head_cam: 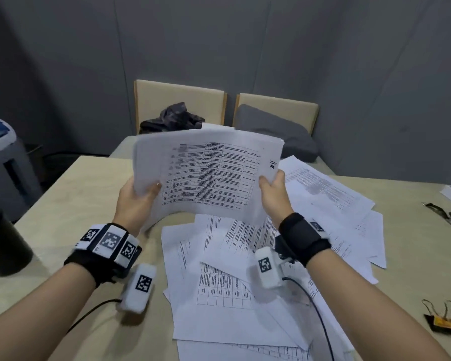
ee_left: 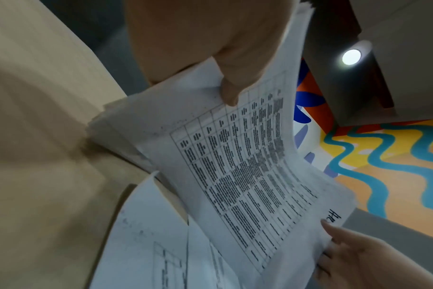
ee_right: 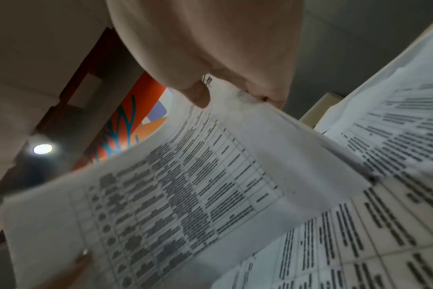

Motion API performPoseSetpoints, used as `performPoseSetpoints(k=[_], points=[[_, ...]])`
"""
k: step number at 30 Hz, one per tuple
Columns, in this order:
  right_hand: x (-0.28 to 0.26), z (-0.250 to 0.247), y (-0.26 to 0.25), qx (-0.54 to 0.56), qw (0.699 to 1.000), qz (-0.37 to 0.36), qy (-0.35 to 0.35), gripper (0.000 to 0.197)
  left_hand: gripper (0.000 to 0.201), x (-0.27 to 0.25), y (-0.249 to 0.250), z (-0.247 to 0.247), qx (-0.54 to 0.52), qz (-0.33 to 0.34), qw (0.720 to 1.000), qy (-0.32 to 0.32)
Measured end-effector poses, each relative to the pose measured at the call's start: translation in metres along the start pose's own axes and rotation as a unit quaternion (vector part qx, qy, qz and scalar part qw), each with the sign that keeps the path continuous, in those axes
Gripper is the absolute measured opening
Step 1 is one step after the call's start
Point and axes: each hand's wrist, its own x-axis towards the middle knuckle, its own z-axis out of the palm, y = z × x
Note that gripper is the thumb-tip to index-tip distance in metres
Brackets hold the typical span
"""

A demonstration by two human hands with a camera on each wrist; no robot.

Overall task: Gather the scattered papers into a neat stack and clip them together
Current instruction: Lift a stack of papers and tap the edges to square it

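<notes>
I hold a bundle of printed papers (head_cam: pixel 208 173) up above the table, its top sheet showing a table of text. My left hand (head_cam: pixel 138 196) grips the bundle's left edge, thumb on top. My right hand (head_cam: pixel 272 190) pinches its right edge near a handwritten mark. In the left wrist view the bundle (ee_left: pixel 247 166) bends under my thumb (ee_left: pixel 229 91); in the right wrist view my thumb (ee_right: pixel 198 95) presses the sheet (ee_right: pixel 185 195). More loose papers (head_cam: pixel 232 282) lie scattered on the table beneath. Binder clips (head_cam: pixel 444 323) sit at the right front.
A beige table (head_cam: pixel 71 204) carries a black cup (head_cam: pixel 3 241) at the left edge and another black clip (head_cam: pixel 448 216) at the right. Two chairs (head_cam: pixel 180 100) stand behind, one with dark cloth, one with a grey cushion (head_cam: pixel 276 128). Cables trail from my wrist units.
</notes>
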Motion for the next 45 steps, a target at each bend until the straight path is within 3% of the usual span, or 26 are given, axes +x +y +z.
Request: performPoseSetpoints(k=[3,7,13,15,18,21,26,32,35,38,41,42,44,45], points=[[0.009,0.005,-0.003,-0.022,0.998,0.011,0.066,0.02,0.02,0.003,0.004,0.003,0.019,0.005,1.0,-0.013],[0.016,-0.001,0.001,-0.016,0.993,-0.003,0.115,0.015,0.038,0.012,0.007,-0.009,-0.016,-0.009,1.0,0.006],[0.003,0.0,0.018,0.0,0.997,0.01,0.081,0.014,0.049,0.005,-0.006,-0.003,-0.047,-0.051,0.997,-0.015],[0.004,-0.002,0.015,0.007,0.996,0.01,0.09,0.016,0.042,0.004,-0.002,-0.002,-0.057,-0.073,0.996,-0.011],[0.005,-0.003,0.009,0.019,0.995,-0.011,0.096,0.017,0.022,0.003,0.01,0.002,-0.049,-0.056,0.997,-0.016],[0.002,0.0,0.016,0.024,0.995,-0.015,0.094,0.017,0.026,0.007,0.009,0.003,-0.033,-0.045,0.998,0.003],[-0.003,-0.001,0.03,0.019,0.996,0.003,0.086,0.019,0.039,0.004,-0.007,-0.001,-0.005,-0.087,0.996,-0.008],[0.0,-0.004,0.026,0.0,0.999,0.031,0.043,0.024,0.026,0.003,-0.008,0.009,-0.015,-0.091,0.996,-0.01],[0.004,-0.011,0.019,-0.032,0.998,0.008,0.048,0.016,0.039,0.003,-0.003,0.006,-0.004,-0.079,0.997,-0.022],[0.007,-0.026,0.004,-0.042,0.998,-0.03,0.042,0.02,0.033,0.008,0.0,-0.011,0.031,-0.086,0.994,-0.067],[0.011,-0.043,-0.015,-0.052,0.996,-0.07,-0.003,0.029,0.064,0.012,0.004,-0.034,0.074,-0.113,0.981,-0.137],[0.014,-0.047,-0.02,-0.066,0.995,-0.08,-0.017,0.029,0.065,0.014,0.007,-0.042,0.067,-0.118,0.98,-0.144],[0.021,-0.055,-0.031,-0.098,0.99,-0.099,-0.032,0.027,0.063,0.022,0.015,-0.054,0.078,-0.102,0.984,-0.12],[0.025,-0.058,-0.036,-0.111,0.987,-0.112,-0.04,0.027,0.077,0.027,0.021,-0.058,0.107,-0.083,0.986,-0.101]])
